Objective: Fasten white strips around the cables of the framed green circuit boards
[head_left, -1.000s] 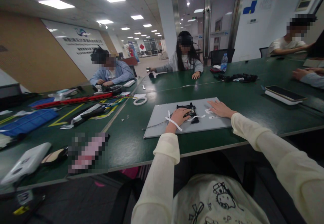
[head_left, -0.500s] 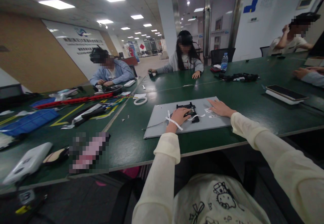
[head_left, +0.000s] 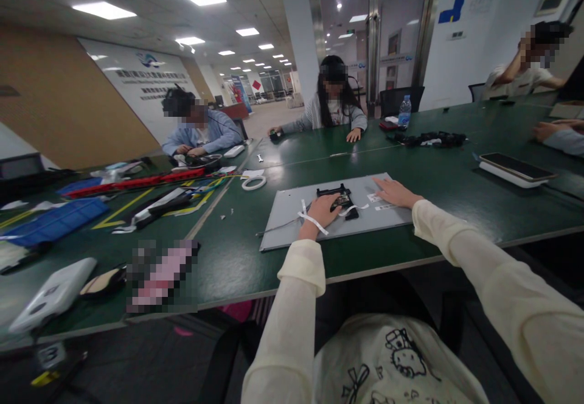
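Green counter (head_left: 228, 252), gray board (head_left: 283, 221) on it, black device (head_left: 345, 202) on board. Left hand (head_left: 322, 209) over device, grip can't tell; right hand (head_left: 398, 195) open, fingers extended near white labels (head_left: 384, 207).

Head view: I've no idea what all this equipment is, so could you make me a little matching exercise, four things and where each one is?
Things:
1. left hand
2. right hand
3. white ring
4. plastic bottle

Places and states:
A. standing upright, well beyond the grey board
B. next to the printed labels
C. over the black part
D. lying flat on the green table

Pairs: 1-C, 2-B, 3-D, 4-A
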Tool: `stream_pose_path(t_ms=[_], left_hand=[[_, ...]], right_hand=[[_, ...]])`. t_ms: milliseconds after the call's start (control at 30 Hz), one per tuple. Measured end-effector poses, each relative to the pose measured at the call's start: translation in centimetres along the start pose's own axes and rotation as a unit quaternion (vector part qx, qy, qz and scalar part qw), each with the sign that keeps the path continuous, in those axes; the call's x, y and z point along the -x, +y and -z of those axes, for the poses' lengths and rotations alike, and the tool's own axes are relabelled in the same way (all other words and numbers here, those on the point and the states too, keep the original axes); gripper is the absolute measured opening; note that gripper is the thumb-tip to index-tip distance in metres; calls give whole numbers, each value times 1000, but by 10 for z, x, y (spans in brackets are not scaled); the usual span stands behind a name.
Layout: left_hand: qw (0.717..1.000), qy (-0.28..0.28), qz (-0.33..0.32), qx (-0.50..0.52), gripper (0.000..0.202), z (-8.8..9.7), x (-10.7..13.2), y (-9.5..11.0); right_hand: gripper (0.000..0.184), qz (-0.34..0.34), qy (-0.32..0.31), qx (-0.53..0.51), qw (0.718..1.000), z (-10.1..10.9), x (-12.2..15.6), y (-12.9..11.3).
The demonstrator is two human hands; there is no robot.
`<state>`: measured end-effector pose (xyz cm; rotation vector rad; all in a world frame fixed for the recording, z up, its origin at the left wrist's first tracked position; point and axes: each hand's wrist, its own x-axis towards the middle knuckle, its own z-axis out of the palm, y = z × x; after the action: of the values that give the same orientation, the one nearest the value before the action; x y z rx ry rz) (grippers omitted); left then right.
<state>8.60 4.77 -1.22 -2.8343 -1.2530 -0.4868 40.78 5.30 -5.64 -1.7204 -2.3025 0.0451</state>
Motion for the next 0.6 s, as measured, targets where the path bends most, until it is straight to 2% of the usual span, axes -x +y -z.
stream_pose_path(t_ms=[167, 367, 500, 600], left_hand=[[999, 31, 33, -23, 44, 10, -1, 6], [974, 165, 156, -19, 43, 22, 1, -1], [936, 257, 237, 48, 46, 21, -1, -25], [912, 264, 296, 107, 45, 20, 2, -56]], right_hand=[[67, 4, 2, -3, 1000, 0, -6, 0], [66, -5, 5, -3, 1000, -2, -8, 1], [67, -9, 0, 2, 1000, -4, -10, 3], [67, -4, 8, 4, 1000, -6, -13, 5]])
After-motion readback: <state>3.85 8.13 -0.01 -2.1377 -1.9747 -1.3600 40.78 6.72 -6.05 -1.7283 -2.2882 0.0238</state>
